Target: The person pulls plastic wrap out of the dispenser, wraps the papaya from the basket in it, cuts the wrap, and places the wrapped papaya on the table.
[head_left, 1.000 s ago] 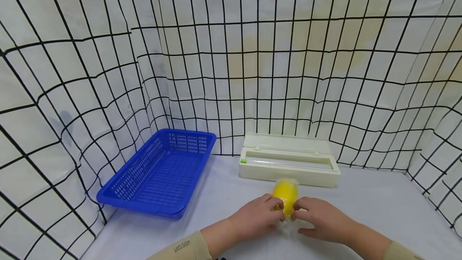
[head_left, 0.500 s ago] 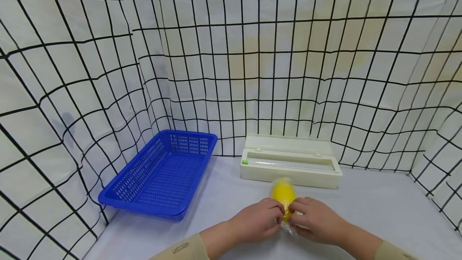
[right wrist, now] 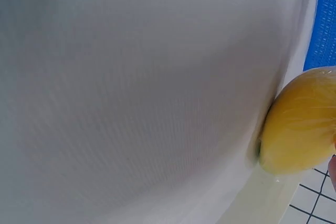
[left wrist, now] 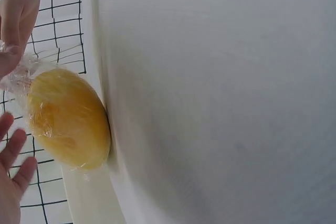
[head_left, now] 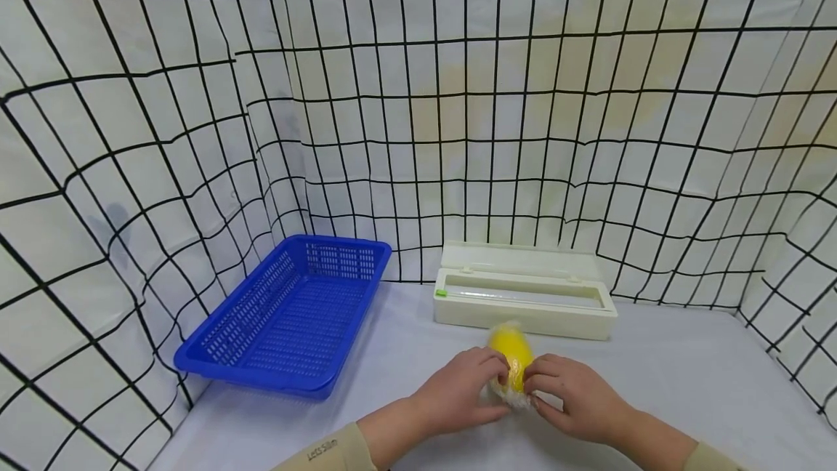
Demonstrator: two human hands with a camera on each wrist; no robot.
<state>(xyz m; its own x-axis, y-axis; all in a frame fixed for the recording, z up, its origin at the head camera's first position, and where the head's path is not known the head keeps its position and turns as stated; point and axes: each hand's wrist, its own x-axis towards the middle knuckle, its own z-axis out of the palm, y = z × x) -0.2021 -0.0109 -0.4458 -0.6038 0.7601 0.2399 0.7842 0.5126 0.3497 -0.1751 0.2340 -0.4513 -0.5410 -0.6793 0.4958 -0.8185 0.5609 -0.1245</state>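
A yellow oval fruit (head_left: 510,349), its exact kind unclear, lies on the white cloth wrapped in clear cling film (left wrist: 21,74). My right hand (head_left: 578,396) pinches the bunched film at the fruit's near end, as the left wrist view shows. Beside the fruit, my left hand (head_left: 461,389) has its fingers spread and loosely bent; in the left wrist view those fingers (left wrist: 14,148) stand apart from the fruit. In the right wrist view the fruit (right wrist: 299,124) shows at the right edge, with only a fingertip of the right hand visible.
Behind the fruit stands a long white cling film box (head_left: 523,317), its lid raised and a roll inside. A blue plastic basket (head_left: 261,381) sits at the left. White sheets with black grid netting (head_left: 467,93) enclose the back and sides.
The fruit's far end has swung slightly left. My right hand closed in on the film and keeps it pinched; the left fingers came together at the film, then spread apart.
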